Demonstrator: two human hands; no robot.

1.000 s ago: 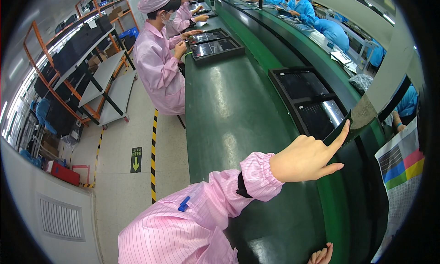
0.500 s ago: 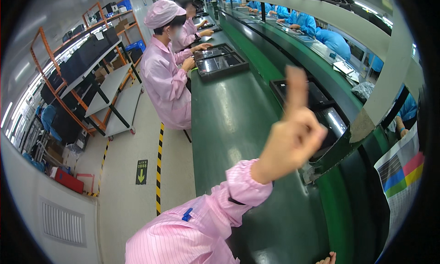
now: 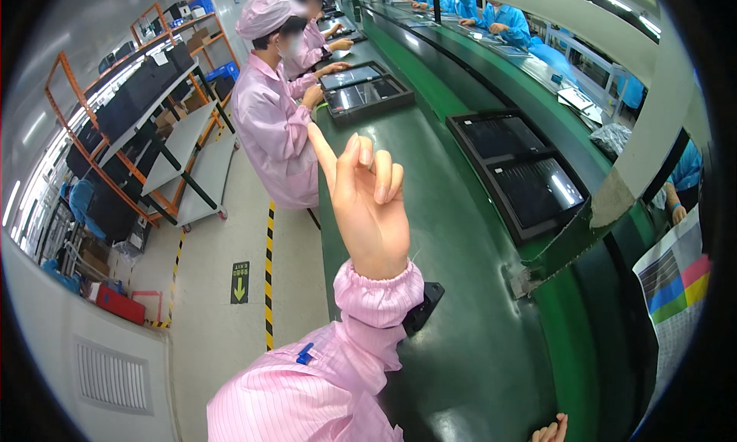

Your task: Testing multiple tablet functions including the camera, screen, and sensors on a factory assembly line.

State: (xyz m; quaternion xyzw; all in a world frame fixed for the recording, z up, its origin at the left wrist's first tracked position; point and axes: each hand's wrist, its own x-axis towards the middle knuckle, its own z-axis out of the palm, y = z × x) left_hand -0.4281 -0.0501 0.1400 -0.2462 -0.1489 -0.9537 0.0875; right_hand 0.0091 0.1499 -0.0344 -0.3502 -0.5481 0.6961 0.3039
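My left hand (image 3: 372, 200) is raised over the green bench (image 3: 468, 350), its palm side showing. One finger stretches up to the left while the others bend loosely, apart, with nothing held. A pink sleeve covers the arm, and a black device (image 3: 424, 308) sits beside its cuff. At the bottom edge, my right hand (image 3: 550, 430) shows only its fingers, slightly bent and apart; nothing is seen in them and the rest is cut off. Right of my left hand, a black tray (image 3: 485, 169) with two dark glossy panels lies along the green belt.
Along the bench's left side, a co-worker (image 3: 272, 135) in pink handles another black tray (image 3: 367, 108) of panels; more workers sit beyond. A pale post (image 3: 652, 127) stands at right near a hanging colour-striped sheet (image 3: 679, 285). A shelved trolley (image 3: 184, 146) stands at left.
My left hand has swung left from near the right-hand tray, turning its palm into view and uncovering that tray. The right hand shows slightly more at the bottom edge.
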